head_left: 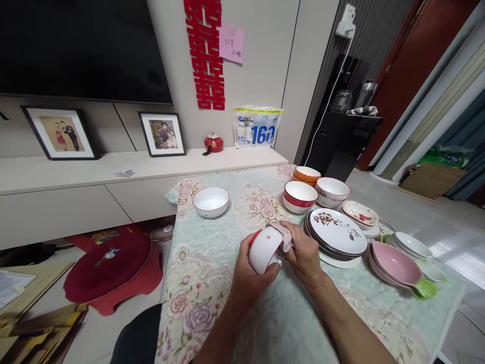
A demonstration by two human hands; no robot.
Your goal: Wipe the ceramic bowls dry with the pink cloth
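Observation:
My left hand (250, 273) grips a white bowl (264, 247) with a red rim and a red base, tilted on its side above the table. My right hand (305, 250) is closed on a pale pinkish cloth (281, 233), which is pressed over the bowl's rim. Part of the cloth goes inside the bowl, where I cannot see it fully. Farther off to the left, another white bowl (211, 202) with a red rim stands upright by itself on the flowered tablecloth (204, 303).
Right of my hands is a stack of plates (337, 231). Behind it stand red-and-white bowls (300, 197), orange bowls (307, 175) and patterned bowls (333, 189). Pink dishes (396, 264) lie far right. A red stool (109, 268) is on the floor at left.

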